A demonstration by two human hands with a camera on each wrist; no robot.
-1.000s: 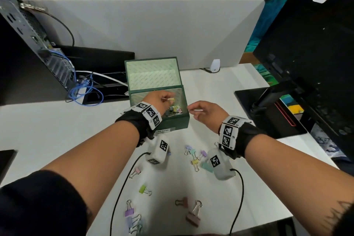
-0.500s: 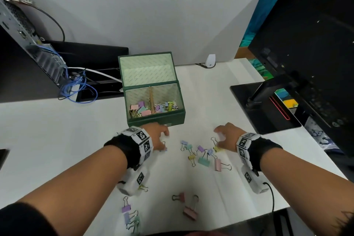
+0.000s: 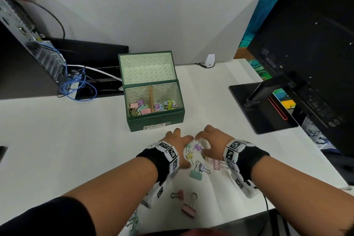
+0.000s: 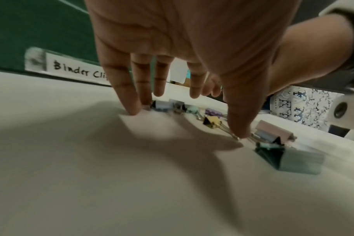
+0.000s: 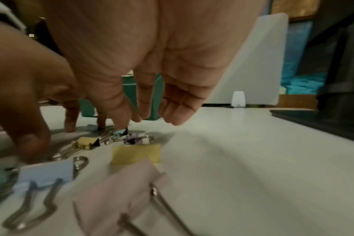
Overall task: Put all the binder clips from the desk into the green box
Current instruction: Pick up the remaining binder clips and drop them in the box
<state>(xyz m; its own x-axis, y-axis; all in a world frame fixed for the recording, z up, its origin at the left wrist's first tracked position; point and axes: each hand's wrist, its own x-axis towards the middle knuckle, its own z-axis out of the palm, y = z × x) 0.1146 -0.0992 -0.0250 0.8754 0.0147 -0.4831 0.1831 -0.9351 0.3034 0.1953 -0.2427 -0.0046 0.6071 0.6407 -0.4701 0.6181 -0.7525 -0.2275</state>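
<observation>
Binder clips [image 3: 195, 174] partly hidden under both hands [image 3: 180, 144] [image 3: 212, 142], fingers spread, each grip empty.

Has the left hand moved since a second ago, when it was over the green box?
Yes. The left hand has come back toward the person, off the green box, and now reaches down among the loose binder clips on the desk in front of the box.

Green box [image 3: 156, 119] open, lid tipped back, white "Binder Clips" label on front wall; pastel clips piled inside against that wall. Just in front of box: cluster of small clips, purple [image 3: 197, 147], yellow [image 3: 189, 156], teal [image 3: 195, 174], pink [image 3: 216, 164]. Farther from box: two pink clips [image 3: 188, 210] near desk edge, flat.
</observation>
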